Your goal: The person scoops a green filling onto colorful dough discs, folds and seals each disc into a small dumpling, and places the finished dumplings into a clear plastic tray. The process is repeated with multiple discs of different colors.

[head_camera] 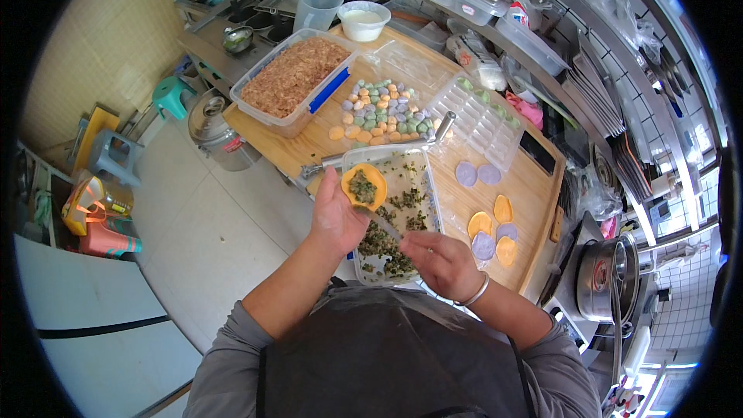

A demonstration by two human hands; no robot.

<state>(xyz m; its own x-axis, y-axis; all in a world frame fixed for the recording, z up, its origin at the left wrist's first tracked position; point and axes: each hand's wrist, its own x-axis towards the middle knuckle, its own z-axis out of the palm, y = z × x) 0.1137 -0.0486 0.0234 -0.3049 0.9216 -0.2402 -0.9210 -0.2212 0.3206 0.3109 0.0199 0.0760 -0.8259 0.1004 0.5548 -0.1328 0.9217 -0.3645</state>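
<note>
On my left hand (338,217) rests an orange dough wrapper (379,179), a mound of chopped green filling (362,187) at its middle. My right hand (438,259) grips a thin filling spatula (385,225), whose far end is at the wrapper's lower edge. Beneath both hands sits a clear plastic container (434,197) with chopped green filling (380,247) scattered inside. To its right, flat orange wrappers (480,224) and purple wrappers (483,245) lie on the wooden board (458,203). Small orange, green and purple dough pieces (386,110) are grouped beyond the container.
A tub of minced meat (296,78) stands at the board's far left, near a measuring jug (318,6) and a white bowl (364,18). A dumpling tray (479,122) and a phone (537,152) lie on the right. Steel pots (603,278) stand right of the board.
</note>
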